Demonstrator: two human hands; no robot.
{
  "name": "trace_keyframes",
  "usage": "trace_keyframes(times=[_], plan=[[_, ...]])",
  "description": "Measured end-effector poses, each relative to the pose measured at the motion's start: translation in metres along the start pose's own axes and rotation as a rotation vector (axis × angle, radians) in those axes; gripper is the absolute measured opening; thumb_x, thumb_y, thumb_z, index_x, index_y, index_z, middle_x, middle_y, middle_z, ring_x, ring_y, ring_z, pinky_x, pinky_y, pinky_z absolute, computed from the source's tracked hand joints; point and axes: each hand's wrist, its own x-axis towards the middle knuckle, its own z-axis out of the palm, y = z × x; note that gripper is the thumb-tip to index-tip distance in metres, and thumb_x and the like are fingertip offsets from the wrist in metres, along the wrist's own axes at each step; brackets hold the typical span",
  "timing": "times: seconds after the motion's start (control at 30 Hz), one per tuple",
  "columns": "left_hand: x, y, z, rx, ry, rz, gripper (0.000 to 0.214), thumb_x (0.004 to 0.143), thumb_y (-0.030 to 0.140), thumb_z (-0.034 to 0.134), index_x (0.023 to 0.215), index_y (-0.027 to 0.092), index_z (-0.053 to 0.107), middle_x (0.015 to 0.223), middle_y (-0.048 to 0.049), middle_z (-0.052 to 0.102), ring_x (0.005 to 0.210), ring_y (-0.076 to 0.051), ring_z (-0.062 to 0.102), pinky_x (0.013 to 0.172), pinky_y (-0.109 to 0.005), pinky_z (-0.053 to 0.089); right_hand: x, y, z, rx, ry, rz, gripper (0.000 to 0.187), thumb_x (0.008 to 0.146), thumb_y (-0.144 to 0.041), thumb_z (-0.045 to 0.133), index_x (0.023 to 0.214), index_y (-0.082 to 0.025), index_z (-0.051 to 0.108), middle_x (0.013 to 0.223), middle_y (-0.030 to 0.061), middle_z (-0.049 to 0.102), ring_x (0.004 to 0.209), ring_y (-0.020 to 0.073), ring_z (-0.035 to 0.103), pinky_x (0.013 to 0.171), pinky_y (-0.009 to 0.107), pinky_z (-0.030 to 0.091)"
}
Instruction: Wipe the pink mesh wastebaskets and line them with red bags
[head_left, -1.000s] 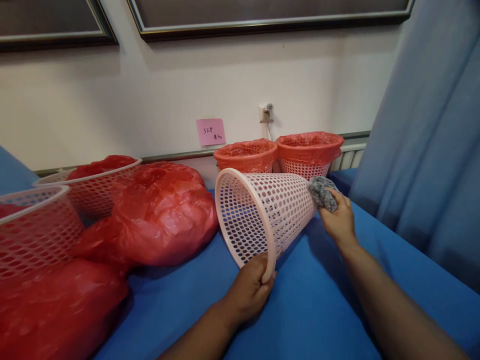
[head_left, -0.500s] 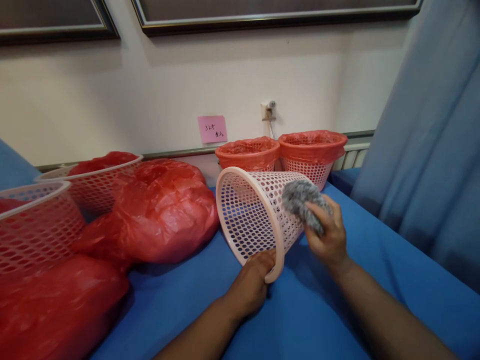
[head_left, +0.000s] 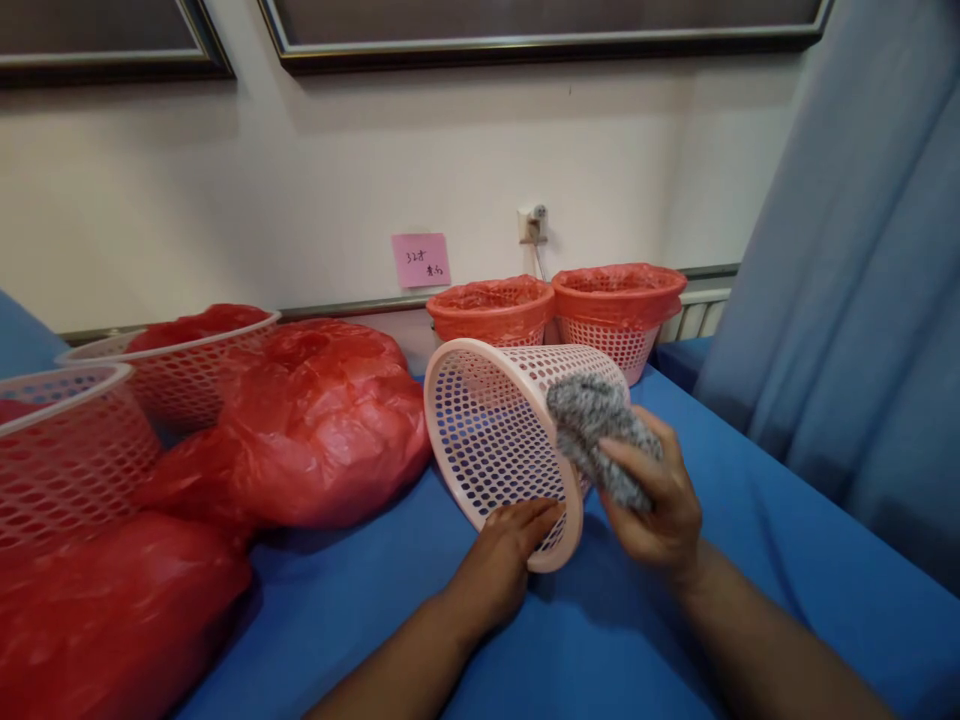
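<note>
A pink perforated plastic basket lies on its side on the blue table, its open mouth turned toward me. My left hand is closed on the lower rim of the basket, fingers hooked inside. My right hand grips a grey fuzzy cloth and presses it against the basket's outer wall near the rim.
Two baskets lined with red bags stand at the back by the wall. Bulging red plastic bags and more pink baskets crowd the left side. A blue curtain hangs on the right.
My right hand has slid the grey cloth along the basket's side from its far base toward the rim near me. The basket has turned a little in my left hand.
</note>
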Motion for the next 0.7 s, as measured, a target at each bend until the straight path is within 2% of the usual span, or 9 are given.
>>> trace_keyframes(times=[0.07, 0.13, 0.2, 0.3, 0.37, 0.5, 0.57, 0.63, 0.7], plan=[[0.001, 0.009, -0.006, -0.060, -0.010, 0.026, 0.060, 0.091, 0.015, 0.056, 0.150, 0.029, 0.051, 0.146, -0.0077, 0.061, 0.127, -0.029, 0.061, 0.110, -0.048, 0.047, 0.000, -0.018, -0.005, 0.054, -0.027, -0.078, 0.062, 0.079, -0.002, 0.061, 0.135, -0.028, 0.061, 0.151, 0.0094, 0.046, 0.135, 0.0286, 0.054, 0.102, 0.043, 0.057], [0.000, 0.019, -0.010, -0.148, 0.003, 0.051, 0.065, 0.089, 0.019, 0.063, 0.152, 0.026, 0.048, 0.144, -0.0091, 0.062, 0.126, -0.030, 0.061, 0.111, -0.047, 0.047, 0.000, -0.023, -0.008, 0.090, -0.055, -0.108, 0.060, 0.078, -0.001, 0.060, 0.133, -0.026, 0.062, 0.150, 0.0095, 0.046, 0.131, 0.0267, 0.057, 0.098, 0.039, 0.059], [-0.001, 0.025, -0.012, -0.234, 0.044, 0.052, 0.065, 0.092, 0.025, 0.063, 0.154, 0.023, 0.044, 0.147, -0.0116, 0.059, 0.131, -0.031, 0.057, 0.116, -0.047, 0.044, 0.000, -0.017, -0.009, 0.101, -0.103, -0.128, 0.057, 0.078, -0.002, 0.059, 0.130, -0.025, 0.063, 0.148, 0.0096, 0.048, 0.129, 0.0260, 0.058, 0.096, 0.038, 0.059], [-0.003, 0.028, -0.011, -0.297, 0.097, 0.018, 0.054, 0.102, 0.030, 0.050, 0.154, 0.021, 0.042, 0.152, -0.0127, 0.054, 0.139, -0.029, 0.051, 0.121, -0.048, 0.037, 0.001, 0.006, -0.005, 0.012, -0.103, -0.087, 0.053, 0.078, -0.006, 0.059, 0.127, -0.026, 0.065, 0.143, 0.0096, 0.052, 0.128, 0.0277, 0.059, 0.100, 0.043, 0.057], [-0.004, 0.025, -0.010, -0.288, 0.094, -0.008, 0.049, 0.103, 0.029, 0.046, 0.152, 0.021, 0.046, 0.149, -0.0125, 0.057, 0.135, -0.027, 0.055, 0.120, -0.048, 0.039, 0.001, 0.034, -0.003, -0.119, -0.016, 0.076, 0.052, 0.077, -0.010, 0.061, 0.126, -0.026, 0.066, 0.139, 0.0098, 0.055, 0.127, 0.0289, 0.060, 0.105, 0.047, 0.054], [-0.004, 0.015, -0.004, -0.210, 0.044, 0.019, 0.046, 0.097, 0.021, 0.051, 0.142, 0.022, 0.057, 0.140, -0.0112, 0.065, 0.125, -0.028, 0.062, 0.113, -0.048, 0.046, 0.001, 0.095, -0.008, -0.327, 0.160, 0.616, 0.055, 0.071, -0.017, 0.062, 0.126, -0.022, 0.068, 0.125, 0.0109, 0.061, 0.118, 0.0309, 0.064, 0.111, 0.056, 0.048], [-0.005, 0.009, 0.001, -0.174, 0.007, 0.065, 0.051, 0.091, 0.016, 0.055, 0.142, 0.023, 0.058, 0.144, -0.0109, 0.062, 0.129, -0.030, 0.059, 0.115, -0.050, 0.044, 0.002, 0.105, -0.010, -0.330, 0.184, 0.718, 0.054, 0.070, -0.018, 0.063, 0.124, -0.020, 0.069, 0.121, 0.0112, 0.063, 0.115, 0.0310, 0.065, 0.111, 0.057, 0.047], [-0.005, 0.005, 0.006, -0.136, -0.011, 0.084, 0.059, 0.087, 0.012, 0.056, 0.145, 0.024, 0.055, 0.149, -0.0116, 0.058, 0.134, -0.031, 0.055, 0.116, -0.052, 0.041, 0.003, 0.090, -0.010, -0.269, 0.168, 0.594, 0.052, 0.073, -0.018, 0.063, 0.124, -0.021, 0.069, 0.125, 0.0110, 0.062, 0.118, 0.0299, 0.064, 0.112, 0.056, 0.047], [-0.004, 0.003, 0.008, -0.101, -0.006, 0.072, 0.064, 0.086, 0.009, 0.054, 0.149, 0.024, 0.052, 0.151, -0.0129, 0.056, 0.137, -0.031, 0.054, 0.117, -0.053, 0.040, 0.002, 0.058, -0.008, -0.179, 0.115, 0.333, 0.051, 0.078, -0.015, 0.063, 0.127, -0.025, 0.067, 0.134, 0.0102, 0.059, 0.126, 0.0290, 0.060, 0.111, 0.053, 0.048]])
